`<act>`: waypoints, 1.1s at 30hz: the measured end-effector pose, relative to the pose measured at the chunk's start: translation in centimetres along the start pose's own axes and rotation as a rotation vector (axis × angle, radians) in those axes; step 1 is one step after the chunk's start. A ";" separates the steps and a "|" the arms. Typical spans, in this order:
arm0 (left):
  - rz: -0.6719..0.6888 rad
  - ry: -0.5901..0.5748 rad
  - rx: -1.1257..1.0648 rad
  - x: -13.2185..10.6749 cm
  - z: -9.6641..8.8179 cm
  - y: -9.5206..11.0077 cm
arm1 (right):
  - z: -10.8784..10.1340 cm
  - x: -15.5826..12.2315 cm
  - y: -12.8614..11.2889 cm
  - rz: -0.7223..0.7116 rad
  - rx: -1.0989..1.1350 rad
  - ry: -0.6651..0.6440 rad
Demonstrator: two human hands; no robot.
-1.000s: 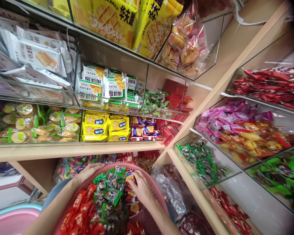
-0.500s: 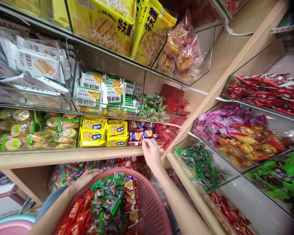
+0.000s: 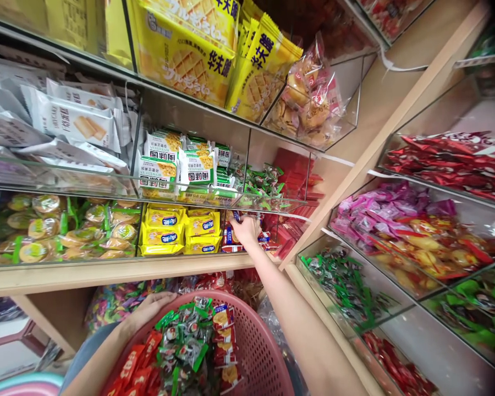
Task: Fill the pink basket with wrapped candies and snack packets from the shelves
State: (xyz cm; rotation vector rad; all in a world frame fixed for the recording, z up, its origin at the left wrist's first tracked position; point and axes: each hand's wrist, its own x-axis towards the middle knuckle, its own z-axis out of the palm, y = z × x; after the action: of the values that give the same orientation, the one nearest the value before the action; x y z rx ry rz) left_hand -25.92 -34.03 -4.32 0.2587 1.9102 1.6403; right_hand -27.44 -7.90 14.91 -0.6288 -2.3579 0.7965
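Observation:
A pink plastic basket [image 3: 268,344] with holes in its wall is at the bottom. It holds green-and-clear wrapped sweets [image 3: 185,335], red packets [image 3: 136,368] and a column of red-and-blue biscuit packets [image 3: 225,341]. My left hand [image 3: 152,308] is closed over the basket's left rim. Inside a clear compartment of the lower shelf, my right hand [image 3: 246,228] has its fingers bent down on red-and-blue biscuit packets [image 3: 230,237], seemingly gripping one. Its back hides part of the fingers. Yellow packets [image 3: 164,234] lie just to the left.
Clear-walled bins rise in tiers, with white cake packets [image 3: 80,121], green-and-white packets [image 3: 197,168] and yellow waffle packets [image 3: 185,60]. A wooden post [image 3: 355,159] divides off the right-hand bins, which hold pink-wrapped sweets [image 3: 375,212]. A wooden shelf edge [image 3: 107,269] runs above the basket.
My right hand has moved forward and slightly up, from the compartment's front edge in among the red-and-blue packets. My left hand stays on the basket rim. The view has shifted slightly.

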 end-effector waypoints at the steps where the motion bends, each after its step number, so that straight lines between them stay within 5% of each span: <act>1: 0.001 -0.004 -0.013 0.1 0.0 -0.1 | 0.1 0.0 0.1 0.024 0.044 0.019; 10: 0.006 -0.003 0.018 0.1 0.3 0.6 | 0.9 0.6 0.3 0.276 0.572 0.168; 13: -0.001 0.010 0.021 -0.2 0.4 1.1 | -1.2 -0.7 1.3 0.302 0.680 0.182; 17: -0.026 -0.017 0.006 -0.2 0.4 0.8 | -5.6 -6.0 4.3 0.299 0.836 0.186; 20: -0.076 -0.082 0.007 -0.4 0.3 0.7 | -7.5 -10.8 7.2 0.328 0.944 0.061; 24: -0.104 -0.129 0.038 -1.0 0.5 1.4 | -5.6 -14.6 10.4 0.413 0.836 -0.390; 27: -0.087 -0.170 0.063 -1.3 0.7 2.0 | -2.4 -14.9 11.9 0.310 0.633 -0.585; 33: -0.054 -0.075 0.117 -1.6 0.6 1.7 | 1.6 -13.3 13.2 0.163 0.345 -0.725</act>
State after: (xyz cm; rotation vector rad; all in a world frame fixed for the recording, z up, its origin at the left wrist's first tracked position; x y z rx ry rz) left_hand -24.72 -34.00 -2.24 0.3085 1.9423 1.4655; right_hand -15.56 -6.85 0.38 -0.4271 -2.6967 1.6900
